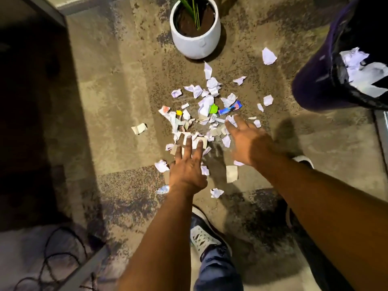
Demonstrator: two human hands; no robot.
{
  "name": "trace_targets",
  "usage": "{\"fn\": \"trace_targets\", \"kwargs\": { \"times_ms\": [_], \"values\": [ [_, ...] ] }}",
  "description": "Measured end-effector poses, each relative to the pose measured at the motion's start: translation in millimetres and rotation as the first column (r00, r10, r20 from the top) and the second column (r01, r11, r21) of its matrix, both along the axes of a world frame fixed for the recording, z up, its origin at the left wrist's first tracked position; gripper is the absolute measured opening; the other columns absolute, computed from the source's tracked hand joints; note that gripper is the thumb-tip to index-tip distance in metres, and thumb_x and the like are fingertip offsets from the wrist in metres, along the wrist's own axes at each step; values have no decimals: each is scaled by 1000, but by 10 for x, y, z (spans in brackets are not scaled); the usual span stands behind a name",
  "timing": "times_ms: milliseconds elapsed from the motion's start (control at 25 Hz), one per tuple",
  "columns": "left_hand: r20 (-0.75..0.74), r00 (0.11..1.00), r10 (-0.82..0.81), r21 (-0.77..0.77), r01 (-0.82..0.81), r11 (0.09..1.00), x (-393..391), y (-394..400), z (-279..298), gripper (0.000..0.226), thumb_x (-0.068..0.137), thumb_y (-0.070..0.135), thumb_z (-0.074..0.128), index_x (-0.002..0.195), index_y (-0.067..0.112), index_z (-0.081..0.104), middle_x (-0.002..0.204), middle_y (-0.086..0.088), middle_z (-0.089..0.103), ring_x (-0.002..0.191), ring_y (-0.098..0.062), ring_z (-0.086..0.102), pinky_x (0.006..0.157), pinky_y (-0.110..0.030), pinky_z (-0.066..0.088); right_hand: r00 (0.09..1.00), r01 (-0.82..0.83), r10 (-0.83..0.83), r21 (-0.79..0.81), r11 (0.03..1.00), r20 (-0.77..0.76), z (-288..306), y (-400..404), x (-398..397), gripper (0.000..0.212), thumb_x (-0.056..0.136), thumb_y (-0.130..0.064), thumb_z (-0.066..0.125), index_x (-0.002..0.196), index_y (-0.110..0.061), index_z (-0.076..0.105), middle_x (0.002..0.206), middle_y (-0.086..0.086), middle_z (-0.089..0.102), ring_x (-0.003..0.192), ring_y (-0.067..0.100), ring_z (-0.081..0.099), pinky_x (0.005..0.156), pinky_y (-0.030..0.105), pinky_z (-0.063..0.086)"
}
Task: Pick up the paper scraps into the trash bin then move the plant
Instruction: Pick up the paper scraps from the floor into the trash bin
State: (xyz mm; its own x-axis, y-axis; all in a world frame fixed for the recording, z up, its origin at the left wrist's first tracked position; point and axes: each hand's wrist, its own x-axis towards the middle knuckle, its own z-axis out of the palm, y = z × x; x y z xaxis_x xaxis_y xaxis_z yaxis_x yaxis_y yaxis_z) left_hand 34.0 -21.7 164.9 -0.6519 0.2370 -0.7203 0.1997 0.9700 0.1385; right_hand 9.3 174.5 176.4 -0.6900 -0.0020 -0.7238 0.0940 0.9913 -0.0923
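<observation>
White scraps [206, 106] scattered before pot [195, 36]; left hand [186, 164], right hand [244, 141] spread, empty; outliers easily missed.

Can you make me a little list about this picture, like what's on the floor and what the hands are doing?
floor: carpet
mess: paper scraps scattered in a pile
left hand: open, fingers spread over the scraps
right hand: open, reaching into the pile
trash bin: dark, at right, some paper already inside
plant: white pot, beyond the scraps
</observation>
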Motion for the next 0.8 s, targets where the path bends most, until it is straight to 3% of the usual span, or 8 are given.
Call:
{"fn": "trace_targets", "kwargs": {
  "times_ms": [160,320,480,680,800],
  "values": [
    [29,990,135,89,-137,987,114,50,-464,98,86,38,65,159,35,-1,168,-2,-11,154,-36,4,119,-55,27,997,-58,61,58,997,-44,-598,19,-92,92,86,-30,65,156,-29,5,165,4,5,147,29,22,110,47,38],
    [55,977,206,136,-212,968,156,-52,-936,99,82,37,68,158,40,4,169,0,2,153,-33,11,117,-55,29,992,-46,49,24,999,-120,-1076,10,-153,99,84,-30,69,156,-20,3,164,9,9,143,32,29,106,46,42],
    [77,960,269,149,-278,949,72,-92,-1300,98,84,34,72,158,42,8,169,2,5,153,-33,14,119,-52,29,979,-97,95,-4,995,-180,-1545,-69,-214,95,84,-33,70,157,-24,10,162,15,15,144,37,27,106,50,42],
    [49,970,236,114,-240,964,-176,-134,-1615,105,81,36,78,157,46,6,168,0,-10,152,-39,6,114,-56,32,981,-121,117,-15,993,-156,-1958,-146,-389,95,82,-43,72,155,-37,11,164,12,2,144,43,19,104,56,40],
    [-4,964,265,92,-263,960,-301,-181,-1799,115,78,39,82,155,51,-2,166,-3,-19,152,-43,-1,109,-59,38,991,-82,84,21,996,-108,-2198,-185,-457,109,75,-58,74,154,-42,2,162,10,-19,147,46,6,105,62,38]
  ]
}}
